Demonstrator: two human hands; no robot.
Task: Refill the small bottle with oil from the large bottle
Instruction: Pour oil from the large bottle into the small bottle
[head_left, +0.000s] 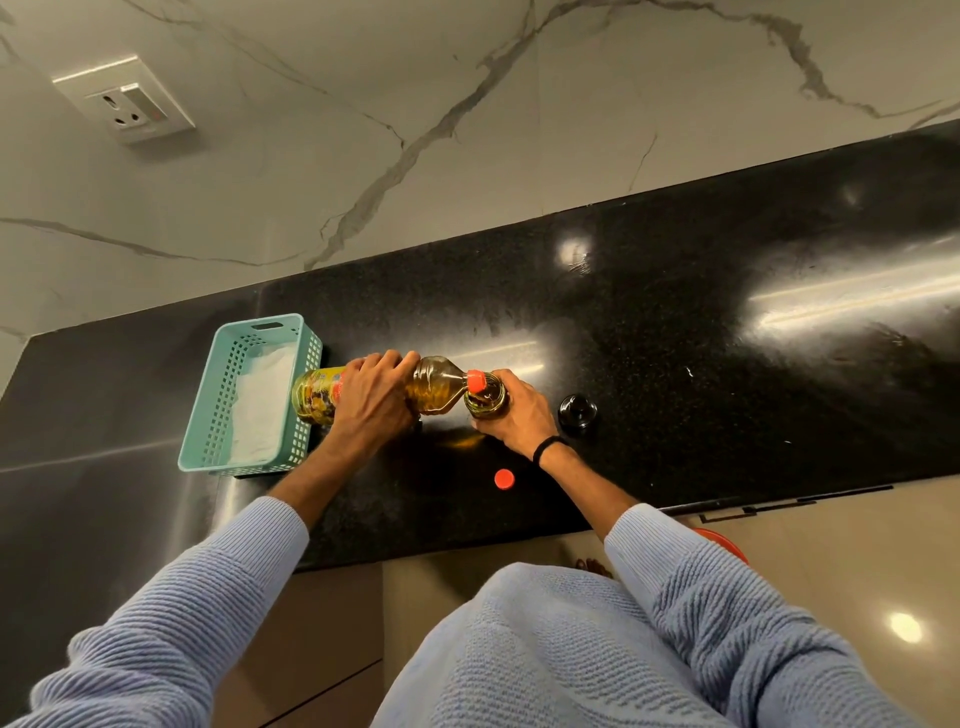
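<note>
The small bottle (485, 402) stands open on the counter (727, 364), and my right hand (519, 418) is wrapped round its side to steady it. The large bottle (436, 387) is tipped almost level above the counter, its orange neck right at the small bottle's mouth. My left hand (371, 397) is clamped over its middle. Oil lies along the large bottle's lower side up to the neck, so I judge the pour is under way. I cannot see the stream or how full the small bottle is.

Both tops are off. An orange cap (504, 479) lies toward the counter's front edge, and a black lid (576, 410) sits just beside my right hand. Left to do: finish filling, stand the large bottle up, close both. A basket (208, 415) holding a white cloth (262, 405) sits by the large bottle's base.
</note>
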